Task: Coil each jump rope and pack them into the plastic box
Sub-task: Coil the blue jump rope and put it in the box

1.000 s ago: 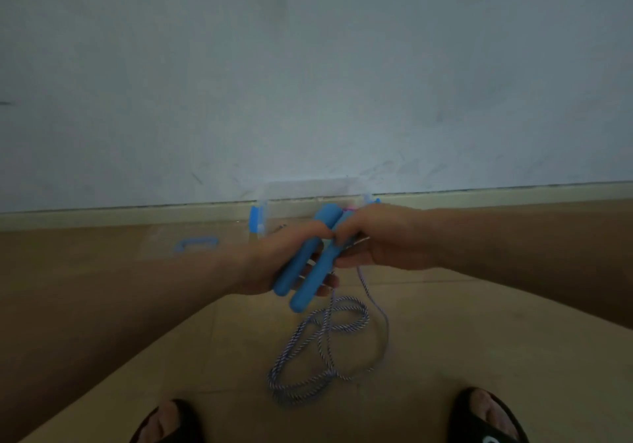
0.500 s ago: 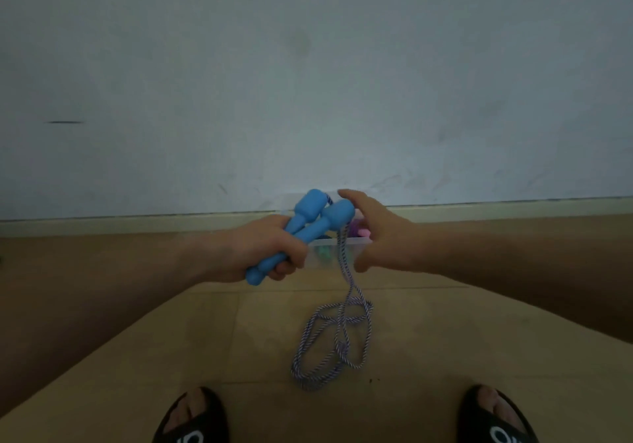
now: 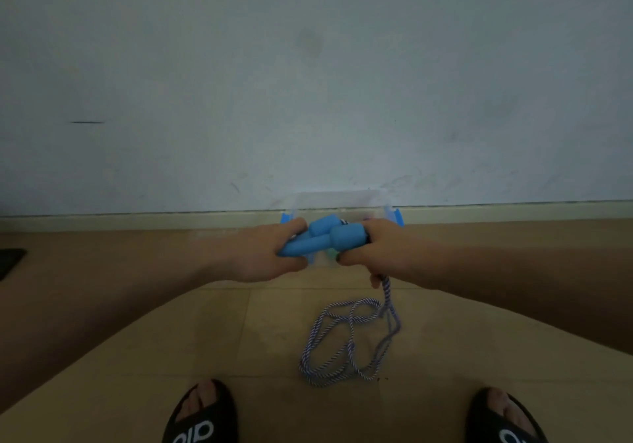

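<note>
The left hand (image 3: 260,254) gripped the narrow ends of two blue handles (image 3: 325,238), held side by side and nearly level. The right hand (image 3: 371,247) curled round their thick ends, and the striped rope (image 3: 349,339) ran down from beneath its fingers to lie in loose loops on the tan floor (image 3: 239,333), just right of centre between two black sandals (image 3: 202,415). Directly behind the hands, largely hidden by them and the handles, the clear plastic box (image 3: 337,199) with blue side clips stood against the skirting of the pale wall (image 3: 308,82). A dark flat object (image 3: 10,261) lay at the far left edge.
</note>
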{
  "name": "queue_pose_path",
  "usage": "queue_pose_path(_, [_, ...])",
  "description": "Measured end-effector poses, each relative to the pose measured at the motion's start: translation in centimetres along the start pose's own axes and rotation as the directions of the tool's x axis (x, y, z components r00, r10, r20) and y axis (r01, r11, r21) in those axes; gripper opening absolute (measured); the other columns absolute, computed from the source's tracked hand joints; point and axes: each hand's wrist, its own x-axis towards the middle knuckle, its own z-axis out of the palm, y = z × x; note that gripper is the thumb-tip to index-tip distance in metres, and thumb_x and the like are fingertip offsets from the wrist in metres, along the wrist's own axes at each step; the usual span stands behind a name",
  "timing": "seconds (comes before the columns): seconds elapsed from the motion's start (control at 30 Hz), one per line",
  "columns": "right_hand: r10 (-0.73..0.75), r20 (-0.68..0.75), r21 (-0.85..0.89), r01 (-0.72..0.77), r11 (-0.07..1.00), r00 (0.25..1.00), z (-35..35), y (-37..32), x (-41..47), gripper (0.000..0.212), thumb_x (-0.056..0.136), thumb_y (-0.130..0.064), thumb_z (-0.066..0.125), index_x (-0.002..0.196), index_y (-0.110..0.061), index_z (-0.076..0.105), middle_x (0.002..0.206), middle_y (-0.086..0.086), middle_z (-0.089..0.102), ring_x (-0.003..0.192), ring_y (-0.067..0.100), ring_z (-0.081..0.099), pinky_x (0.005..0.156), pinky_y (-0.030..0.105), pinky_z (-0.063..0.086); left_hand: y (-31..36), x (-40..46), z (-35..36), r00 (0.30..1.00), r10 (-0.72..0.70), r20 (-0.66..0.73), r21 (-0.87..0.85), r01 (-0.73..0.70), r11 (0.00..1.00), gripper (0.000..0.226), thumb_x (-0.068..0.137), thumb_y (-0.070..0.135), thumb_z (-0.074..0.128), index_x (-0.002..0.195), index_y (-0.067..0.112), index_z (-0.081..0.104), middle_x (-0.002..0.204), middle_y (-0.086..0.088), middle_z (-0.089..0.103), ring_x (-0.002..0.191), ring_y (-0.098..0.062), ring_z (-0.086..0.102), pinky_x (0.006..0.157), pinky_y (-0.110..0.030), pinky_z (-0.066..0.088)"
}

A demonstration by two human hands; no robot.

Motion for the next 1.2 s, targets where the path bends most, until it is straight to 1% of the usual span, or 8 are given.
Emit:
queue_pose_path(0.17, [0.019, -0.001, -0.009, -0.019, 1.000, 1.000, -0.4, 0.5, 0.3, 0.038, 0.082, -0.019, 0.075, 0.114, -0.015, 0.056, 0.094, 0.004, 0.059, 0.065, 0.013, 0.061, 0.059, 0.030, 0.060, 0.2, 0.6, 0.7, 0.999, 0.016, 0.037, -0.004, -0.016, 1.000, 0.021, 0.094, 0.037, 0.057, 0.107, 0.040, 0.041, 0.077, 0.002, 0.058, 0.053, -0.009, 0.054, 0.053, -0.027, 0.047])
queue_pose_path(0.33, [0.013, -0.005, 0.063, -0.013, 0.998, 1.000, -0.6, 1.1, 0.6, 0.044, 0.080, -0.017, 0.077, 0.117, -0.015, 0.054, 0.092, 0.009, 0.060, 0.063, 0.019, 0.060, 0.064, 0.040, 0.062, 0.0, 1.5, 0.7, 0.998, 0.058, -0.009, 0.003, -0.058, 0.998, 0.034, 0.093, 0.029, 0.059, 0.118, 0.043, 0.040, 0.089, 0.007, 0.054, 0.073, -0.011, 0.055, 0.064, -0.027, 0.041])
queue_pose_path(0.57, [-0.041, 0.013, 0.125, 0.039, 0.991, 0.999, -0.7, 1.1, 0.4, 0.063, 0.073, -0.005, 0.081, 0.123, -0.023, 0.047, 0.103, 0.013, 0.060, 0.060, 0.017, 0.061, 0.059, 0.031, 0.058, -0.2, 1.8, 1.4, 0.994, 0.104, -0.018, 0.023, -0.104, 0.994, 0.050, 0.095, 0.029, 0.058, 0.137, 0.043, 0.034, 0.106, 0.004, 0.051, 0.085, -0.012, 0.056, 0.077, -0.027, 0.045])
queue_pose_path(0.77, [-0.052, 0.133, 0.229, 0.020, 0.973, 0.990, -0.8, 0.6, 0.4, 0.052, 0.075, -0.023, 0.083, 0.117, -0.021, 0.054, 0.078, 0.009, 0.055, 0.049, 0.012, 0.046, 0.045, 0.026, 0.043, 0.6, 1.2, 1.7, 0.991, 0.128, -0.026, 0.031, -0.127, 0.991, 0.056, 0.097, 0.023, 0.056, 0.146, 0.037, 0.032, 0.111, 0.015, 0.048, 0.088, 0.009, 0.048, 0.072, -0.008, 0.036])
queue_pose_path(0.87, [-0.037, 0.052, 0.191, 0.026, 0.981, 0.998, -0.3, 0.9, 0.6, 0.043, 0.075, -0.038, 0.081, 0.106, -0.022, 0.055, 0.068, 0.001, 0.050, 0.043, 0.009, 0.041, 0.042, 0.024, 0.038, 0.6, 1.1, 1.5, 0.992, 0.124, -0.024, 0.009, -0.124, 0.992, 0.052, 0.096, 0.022, 0.057, 0.143, 0.037, 0.037, 0.111, 0.018, 0.053, 0.087, 0.006, 0.051, 0.074, -0.009, 0.039])
queue_pose_path(0.97, [-0.042, 0.023, 0.118, 0.039, 0.992, 0.999, 0.0, 1.1, 0.6, 0.044, 0.070, -0.041, 0.083, 0.100, -0.027, 0.054, 0.077, 0.002, 0.052, 0.051, 0.011, 0.044, 0.042, 0.024, 0.039, 0.5, 1.0, 1.6, 0.997, 0.067, 0.042, -0.029, -0.066, 0.997, 0.043, 0.091, 0.029, 0.063, 0.128, 0.039, 0.044, 0.100, 0.009, 0.062, 0.083, -0.007, 0.059, 0.072, -0.026, 0.047])
queue_pose_path(1.03, [-0.036, 0.004, 0.078, 0.036, 0.996, 0.999, 0.1, 1.2, 0.6, 0.046, 0.068, -0.040, 0.085, 0.099, -0.027, 0.054, 0.082, 0.001, 0.053, 0.055, 0.011, 0.046, 0.042, 0.022, 0.039, 0.9, 1.0, 2.1, 0.997, 0.046, 0.055, -0.047, -0.044, 0.998, 0.034, 0.089, 0.035, 0.066, 0.118, 0.037, 0.047, 0.092, 0.011, 0.060, 0.078, -0.007, 0.060, 0.066, -0.024, 0.044])
queue_pose_path(1.2, [-0.015, 0.020, 0.126, 0.012, 0.992, 1.000, -0.3, 0.9, 0.9, 0.045, 0.069, -0.039, 0.085, 0.099, -0.024, 0.055, 0.074, -0.001, 0.052, 0.046, 0.008, 0.041, 0.040, 0.021, 0.036, 1.7, 1.1, 2.0, 0.992, 0.026, -0.122, 0.129, -0.010, 0.992, 0.018, 0.092, 0.051, 0.054, 0.090, 0.034, 0.048, 0.081, 0.009, 0.061, 0.072, -0.009, 0.059, 0.061, -0.027, 0.043])
